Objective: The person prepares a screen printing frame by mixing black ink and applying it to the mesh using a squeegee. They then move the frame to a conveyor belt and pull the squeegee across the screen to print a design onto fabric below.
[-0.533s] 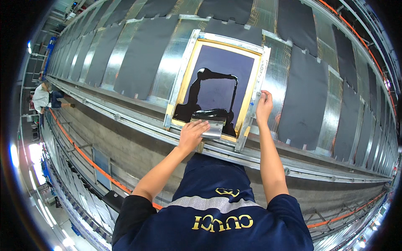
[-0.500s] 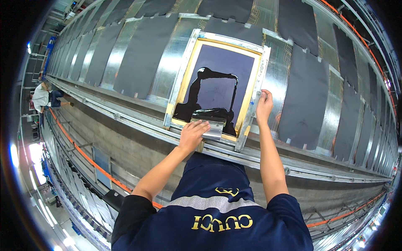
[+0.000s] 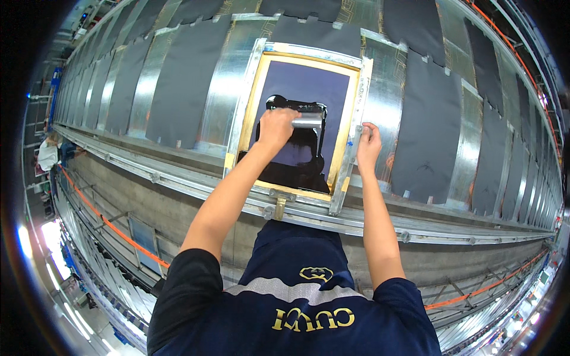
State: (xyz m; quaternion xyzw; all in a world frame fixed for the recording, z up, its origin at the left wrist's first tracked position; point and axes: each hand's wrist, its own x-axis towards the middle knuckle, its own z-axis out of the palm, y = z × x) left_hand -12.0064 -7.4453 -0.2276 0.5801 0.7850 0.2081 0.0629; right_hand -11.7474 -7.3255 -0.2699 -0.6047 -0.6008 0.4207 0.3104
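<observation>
A screen-printing frame [image 3: 250, 98] with pale metal outer rails and a yellowish inner border lies on the table before me. Its dark purple mesh [image 3: 306, 77] carries glossy black ink [image 3: 291, 173], pooled thickest along the near end. My left hand [image 3: 276, 127] is closed around a metal-backed squeegee [image 3: 309, 120], which sits midway up the mesh by the far line of ink. The blade's edge is hard to make out. At the frame's right rail, my right hand [image 3: 369, 145] pinches the edge with its fingertips.
Dark sheets [image 3: 187, 89] alternate with shiny metal strips along the table. A metal rail [image 3: 196, 181] with bolts runs along its near edge, and a small bracket [image 3: 280, 204] sits below the frame. Another person [image 3: 48, 155] is at far left, near an orange pipe [image 3: 113, 222].
My left hand has moved the squeegee from the near end of the mesh toward the far side. Ink now spreads wider near the front. My right hand stays at the right rail.
</observation>
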